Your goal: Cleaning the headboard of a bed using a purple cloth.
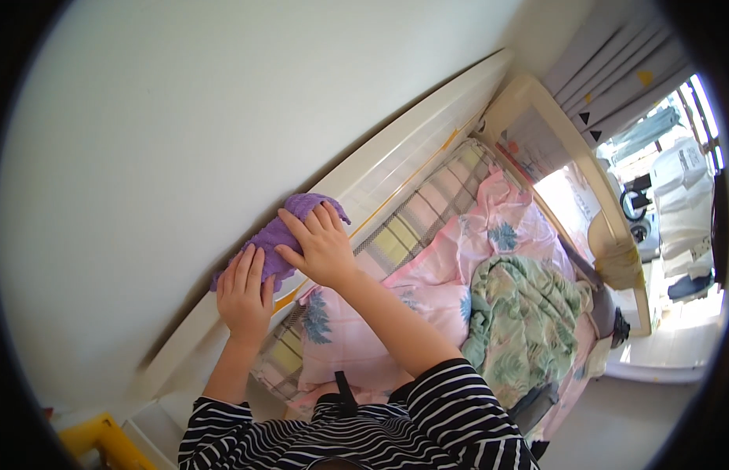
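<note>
Yellow thing: it stands at the lower left corner (104,436); its kind I cannot tell.
Wall: pale and plain (169,157), behind the headboard.
Left hand: it lies on the cloth's lower end (245,301); the fingers are straight and near each other, the thumb a little apart, and they press without grasping.
Cloth: purple, crumpled (268,241), on the top edge of the headboard, next to the wall, under both hands.
Right hand: flat on the cloth's upper end (327,249), fingers a little spread, thumb wide apart, closed around nothing.
Headboard: cream and long (427,129), running slantwise.
Mattress: checked (427,207), beside the headboard.
Sheet: pink with blue leaves (364,345), rumpled over the mattress.
Blanket: green, leafy (529,305), heaped upon the sheet.
Curtain: grey (615,66), at the upper right.
Clothes: hanging (682,200) at the far right.
</note>
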A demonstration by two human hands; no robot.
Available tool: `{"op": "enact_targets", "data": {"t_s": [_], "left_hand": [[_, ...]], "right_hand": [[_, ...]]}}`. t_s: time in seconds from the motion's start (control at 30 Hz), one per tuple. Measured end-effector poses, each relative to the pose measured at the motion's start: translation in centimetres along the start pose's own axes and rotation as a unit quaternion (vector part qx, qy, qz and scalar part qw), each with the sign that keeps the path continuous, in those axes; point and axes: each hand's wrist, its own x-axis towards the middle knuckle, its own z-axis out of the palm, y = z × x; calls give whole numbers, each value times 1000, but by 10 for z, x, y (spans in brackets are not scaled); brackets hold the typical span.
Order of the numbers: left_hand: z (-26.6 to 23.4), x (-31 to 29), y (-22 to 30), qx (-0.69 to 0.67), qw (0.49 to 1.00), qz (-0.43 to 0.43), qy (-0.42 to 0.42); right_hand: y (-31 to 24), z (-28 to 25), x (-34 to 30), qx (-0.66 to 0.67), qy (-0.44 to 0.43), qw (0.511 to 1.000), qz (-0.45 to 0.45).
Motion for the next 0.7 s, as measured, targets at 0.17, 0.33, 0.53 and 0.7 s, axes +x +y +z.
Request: {"op": "enact_targets", "data": {"t_s": [0.17, 0.33, 0.53, 0.7], "left_hand": [[31, 24, 48, -2, 997, -58, 41], [71, 76, 114, 57, 995, -82, 23], [126, 148, 170, -51, 990, -54, 123], [153, 189, 196, -44, 987, -34, 149]], "right_hand": [[54, -21, 11, 46, -15, 994, -99], [130, -50, 33, 75, 0, 987, -142], [205, -77, 55, 88, 17, 981, -173], [247, -98, 73, 81, 25, 983, -164]]}}
